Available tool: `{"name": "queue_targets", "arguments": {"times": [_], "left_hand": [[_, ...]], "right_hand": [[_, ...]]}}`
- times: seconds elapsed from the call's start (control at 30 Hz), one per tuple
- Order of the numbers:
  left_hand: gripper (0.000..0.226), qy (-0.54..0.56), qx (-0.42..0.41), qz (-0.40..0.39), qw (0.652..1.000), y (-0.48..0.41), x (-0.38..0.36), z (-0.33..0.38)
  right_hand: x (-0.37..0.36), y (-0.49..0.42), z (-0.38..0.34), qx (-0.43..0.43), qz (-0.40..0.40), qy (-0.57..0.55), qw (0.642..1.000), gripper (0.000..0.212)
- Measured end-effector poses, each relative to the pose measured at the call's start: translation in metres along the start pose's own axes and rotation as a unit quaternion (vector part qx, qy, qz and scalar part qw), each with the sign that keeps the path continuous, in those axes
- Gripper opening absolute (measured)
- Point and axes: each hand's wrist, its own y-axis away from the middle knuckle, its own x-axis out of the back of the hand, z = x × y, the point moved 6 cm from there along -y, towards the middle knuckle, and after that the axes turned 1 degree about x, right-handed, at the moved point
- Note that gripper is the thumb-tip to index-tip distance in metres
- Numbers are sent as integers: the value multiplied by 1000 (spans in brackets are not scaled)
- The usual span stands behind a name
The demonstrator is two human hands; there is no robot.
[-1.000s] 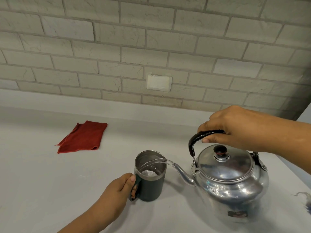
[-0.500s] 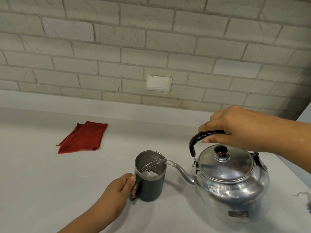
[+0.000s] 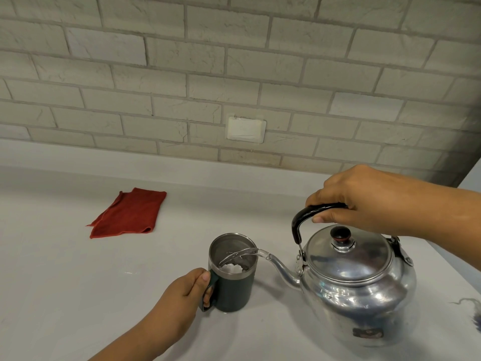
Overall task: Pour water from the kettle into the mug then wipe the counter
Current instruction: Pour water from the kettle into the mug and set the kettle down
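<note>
A shiny metal kettle [image 3: 356,287] with a black handle is tilted to the left at the right of the white counter [image 3: 65,282]. My right hand [image 3: 364,199] grips its handle from above. A clear stream of water arcs from the spout into a dark green mug [image 3: 234,287] with a steel rim, which stands on the counter just left of the spout. My left hand [image 3: 182,295] holds the mug by its handle. Water froths inside the mug. A folded red cloth [image 3: 130,213] lies flat on the counter at the back left.
A pale brick wall [image 3: 234,74] with a taped-over socket plate [image 3: 246,128] runs behind the counter. A dark smear [image 3: 471,308] marks the counter at the far right edge. A small wet glint [image 3: 128,272] lies left of the mug.
The water keeps streaming into the mug. Both hands, the kettle and the mug stay almost where they were.
</note>
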Motion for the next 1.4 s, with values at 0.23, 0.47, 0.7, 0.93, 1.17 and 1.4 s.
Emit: {"name": "queue_targets", "arguments": {"times": [0.23,0.47,0.7,0.93,1.17,1.4], "left_hand": [[41,2,1,-6,1000,0,0,-1],[41,-3,1,-7,1000,0,-1,-1],[40,2,7,-4,1000,0,-1,0],[40,-1,3,-3,1000,0,0,1],[40,-8,12,0,1000,-1,0,-2],[39,0,3,-3,1000,0,0,0]], "right_hand": [[0,0,0,-2,-8,8,1000,30],[0,0,0,-3,-10,7,1000,29],[0,-1,0,-3,-16,7,1000,29],[-1,-1,1,-4,-15,8,1000,28],[-1,-1,1,-5,-18,11,1000,29],[-2,-1,1,-7,-18,6,1000,29]]}}
